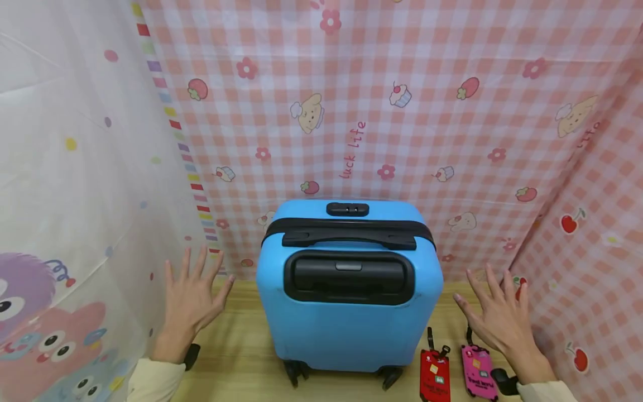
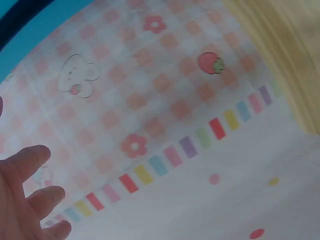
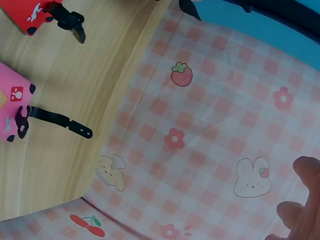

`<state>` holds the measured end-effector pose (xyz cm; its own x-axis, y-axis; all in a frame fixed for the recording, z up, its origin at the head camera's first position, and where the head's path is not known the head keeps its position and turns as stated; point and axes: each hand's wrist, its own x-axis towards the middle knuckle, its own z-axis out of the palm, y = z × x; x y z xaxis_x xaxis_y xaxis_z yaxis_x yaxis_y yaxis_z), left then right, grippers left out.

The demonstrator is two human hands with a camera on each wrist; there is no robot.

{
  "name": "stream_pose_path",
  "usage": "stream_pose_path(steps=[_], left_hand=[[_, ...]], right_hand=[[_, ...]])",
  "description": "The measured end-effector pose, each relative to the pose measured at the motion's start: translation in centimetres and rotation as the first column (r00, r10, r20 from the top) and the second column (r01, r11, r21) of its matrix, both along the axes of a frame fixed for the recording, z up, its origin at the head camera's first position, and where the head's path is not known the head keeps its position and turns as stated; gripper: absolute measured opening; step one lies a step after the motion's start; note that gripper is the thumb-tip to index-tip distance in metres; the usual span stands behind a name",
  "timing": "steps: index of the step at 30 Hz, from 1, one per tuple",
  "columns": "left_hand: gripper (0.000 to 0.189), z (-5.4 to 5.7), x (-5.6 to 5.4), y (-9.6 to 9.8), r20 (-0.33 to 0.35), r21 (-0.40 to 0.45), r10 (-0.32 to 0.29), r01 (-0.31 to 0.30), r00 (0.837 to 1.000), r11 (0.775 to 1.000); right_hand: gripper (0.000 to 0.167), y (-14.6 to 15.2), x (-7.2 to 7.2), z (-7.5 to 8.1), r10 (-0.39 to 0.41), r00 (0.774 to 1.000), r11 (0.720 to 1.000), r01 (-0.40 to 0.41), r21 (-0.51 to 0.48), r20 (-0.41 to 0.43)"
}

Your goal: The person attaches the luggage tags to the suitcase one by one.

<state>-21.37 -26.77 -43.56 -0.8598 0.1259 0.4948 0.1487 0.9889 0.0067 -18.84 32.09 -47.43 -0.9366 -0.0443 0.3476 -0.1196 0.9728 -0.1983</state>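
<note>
A light blue hard-shell suitcase [image 1: 346,335] stands upright on its wheels in the middle of the head view, its black handles and lock facing up. To its left, my left hand [image 1: 192,298] is held in the air with spread fingers, touching nothing. On the other side my right hand [image 1: 502,318] is likewise raised, fingers apart, holding nothing. Below and left of the right hand lie a red luggage tag [image 1: 435,373] and a pink luggage tag [image 1: 478,368], each with a black strap. The right wrist view shows the pink tag's strap [image 3: 65,123] stretched across the wood.
Everything on the surface rests on a light wooden tabletop [image 1: 231,346]. A pink checked curtain [image 1: 351,111] hangs behind the suitcase, another checked curtain [image 1: 598,251] closes the right side, and a white cartoon-printed curtain [image 1: 100,195] hangs at the left.
</note>
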Motion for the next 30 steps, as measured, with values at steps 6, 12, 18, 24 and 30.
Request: stream_pose_path(steps=[6, 12, 18, 24, 30], left_hand=[[0.061, 1.8, 0.2, 0.6, -0.057, 0.063, -0.009, 0.012, 0.998, 0.998], [0.058, 3.9, 0.2, 1.5, -0.160, 0.140, -0.053, 0.076, 0.986, 0.987], [0.055, 6.0, 0.2, 2.9, -0.227, 0.222, -0.100, 0.152, 0.969, 0.963], [0.052, 7.7, 0.3, 4.6, -0.267, 0.293, -0.161, 0.239, 0.950, 0.926], [0.047, 9.3, 0.3, 6.2, -0.283, 0.338, -0.219, 0.311, 0.934, 0.888]], right_hand=[[0.071, 0.5, 0.0, -0.7, 0.007, 1.000, 1.000, -0.007, -0.028, -0.009], [0.073, 1.0, 0.1, -1.2, 0.011, 0.999, 0.997, -0.008, -0.083, 0.037], [0.074, 1.6, 0.3, -2.0, 0.022, 0.994, 0.990, -0.006, -0.143, 0.110], [0.074, 2.3, 0.5, -3.0, 0.062, 0.987, 0.981, -0.033, -0.192, 0.149], [0.069, 3.2, 0.9, -4.3, 0.134, 0.975, 0.959, -0.083, -0.271, 0.177]])
